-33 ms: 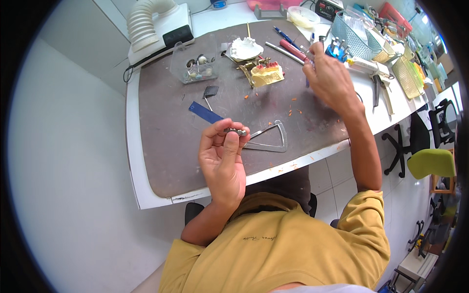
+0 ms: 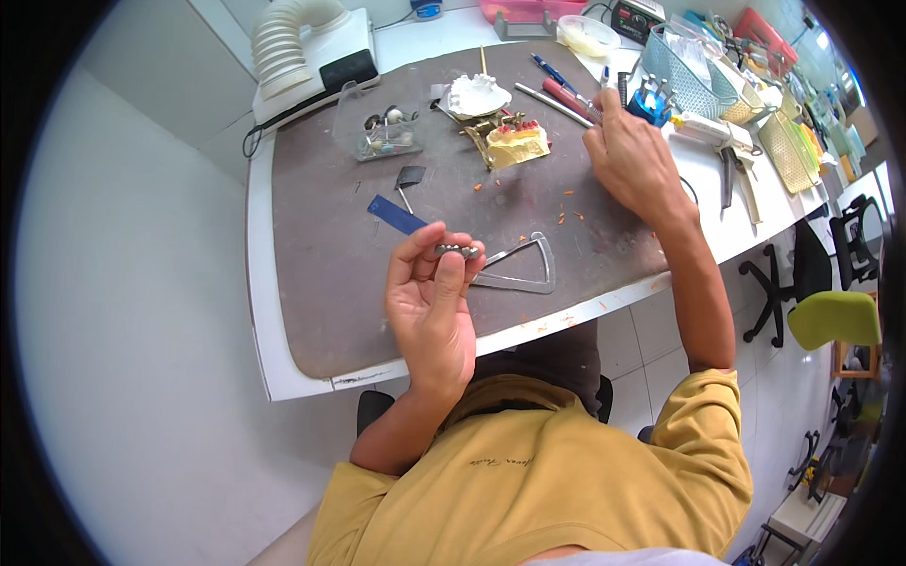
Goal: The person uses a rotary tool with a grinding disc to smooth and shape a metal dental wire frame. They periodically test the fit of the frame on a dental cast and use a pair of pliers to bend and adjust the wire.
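Observation:
My left hand [image 2: 429, 325] is raised over the near edge of the mat, palm up. Between its thumb and fingers it pinches a small silvery metal dental bridge [image 2: 457, 252]. Below that hand lie a metal caliper [image 2: 521, 286] and a blue strip [image 2: 394, 215]. My right hand [image 2: 640, 168] reaches toward the tools at the far right, its fingers curled. Whatever they grip is hidden. Close to its fingertips are a black ribbed tool [image 2: 622, 85], a red-handled tool [image 2: 563, 93] and a blue bur stand [image 2: 649, 106].
A white dental cast [image 2: 477, 95] and a yellow one with red teeth [image 2: 517, 143] sit mid-mat. Left of them stands a clear box [image 2: 382, 141] of small polishing wheels. A hose unit [image 2: 302, 90] occupies the back left; baskets [image 2: 675, 71] crowd the right.
My right hand has drawn slightly down, and its fingers have shifted a little near the tools. The left hand keeps its pinch on the dental bridge.

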{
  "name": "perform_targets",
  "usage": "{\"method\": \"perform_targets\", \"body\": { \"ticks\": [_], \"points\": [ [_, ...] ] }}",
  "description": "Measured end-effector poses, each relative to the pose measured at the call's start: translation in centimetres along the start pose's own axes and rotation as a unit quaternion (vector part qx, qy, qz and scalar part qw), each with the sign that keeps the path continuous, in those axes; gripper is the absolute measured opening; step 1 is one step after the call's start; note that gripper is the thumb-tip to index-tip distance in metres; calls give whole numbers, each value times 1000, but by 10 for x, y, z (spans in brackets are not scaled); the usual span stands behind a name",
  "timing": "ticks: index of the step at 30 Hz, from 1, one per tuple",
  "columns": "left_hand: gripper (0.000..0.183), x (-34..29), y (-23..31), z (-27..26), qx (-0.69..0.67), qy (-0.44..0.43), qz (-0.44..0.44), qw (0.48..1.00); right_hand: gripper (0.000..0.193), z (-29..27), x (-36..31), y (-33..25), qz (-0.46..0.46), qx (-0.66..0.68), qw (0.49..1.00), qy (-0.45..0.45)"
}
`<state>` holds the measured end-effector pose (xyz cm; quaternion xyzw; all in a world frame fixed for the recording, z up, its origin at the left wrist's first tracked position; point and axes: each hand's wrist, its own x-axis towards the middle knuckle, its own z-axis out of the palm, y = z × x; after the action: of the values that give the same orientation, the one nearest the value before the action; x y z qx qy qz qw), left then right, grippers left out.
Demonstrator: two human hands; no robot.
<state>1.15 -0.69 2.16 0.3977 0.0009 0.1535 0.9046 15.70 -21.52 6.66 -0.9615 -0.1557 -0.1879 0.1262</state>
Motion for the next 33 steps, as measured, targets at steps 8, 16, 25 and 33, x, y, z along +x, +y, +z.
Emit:
{"method": "perform_targets", "body": {
  "ticks": [8, 16, 25, 33],
  "points": [
    [33, -5, -3, -4, -7, 1, 33, 999, 21, 14, -15, -2, -31, 22, 999, 27],
    [32, -5, -2, 1, -26, -10, 28, 999, 31, 9, -9, 27, 20, 15, 998, 51],
    [23, -8, -5, -9, -60, -55, 36, 996, 34, 5, -7, 26, 22, 9, 1000, 19],
    [24, -6, -9, -7, -50, -54, 37, 997, 32, 1, -9, 26, 21, 38, 999, 6]
  ]
}}
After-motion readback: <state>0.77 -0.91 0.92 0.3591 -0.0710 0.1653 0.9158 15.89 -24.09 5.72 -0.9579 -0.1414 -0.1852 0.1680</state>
